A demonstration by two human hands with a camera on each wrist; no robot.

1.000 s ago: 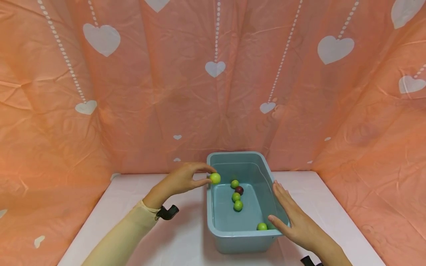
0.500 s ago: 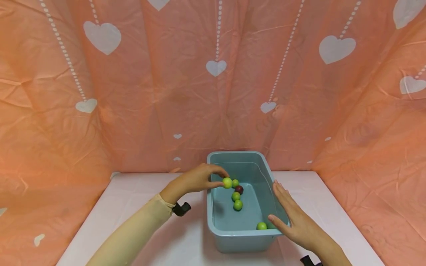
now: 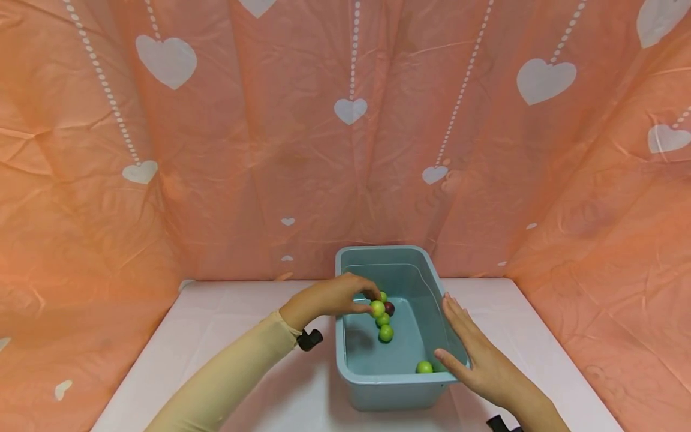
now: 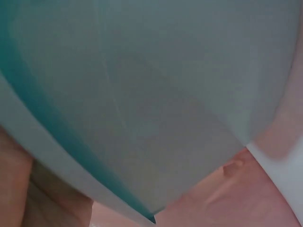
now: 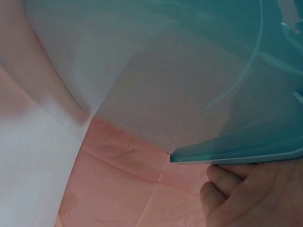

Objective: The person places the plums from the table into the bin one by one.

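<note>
My left hand (image 3: 337,295) reaches over the left rim of a grey-blue plastic bin (image 3: 396,379) in the head view. Between thumb and fingertips it pinches a small round yellow-green fruit (image 3: 377,309) above the bin's floor. Behind and below it lie a dark red round fruit (image 3: 389,309) and several green ones, among them a green fruit (image 3: 385,333). Another green fruit (image 3: 424,367) sits in the near right corner. With fingers straight, my right hand (image 3: 483,363) rests at the bin's right rim, thumb over the corner; its fingers (image 5: 225,177) touch just under the rim in the right wrist view.
The bin stands on a white-covered table (image 3: 259,378). An orange curtain (image 3: 243,180) with white hearts encloses the back and sides. Bin wall (image 4: 180,85) fills most of the left wrist view.
My left hand has moved right and slightly down, carrying the yellow-green fruit from the bin's left rim to over the other fruits. The right hand stays at the right rim.
</note>
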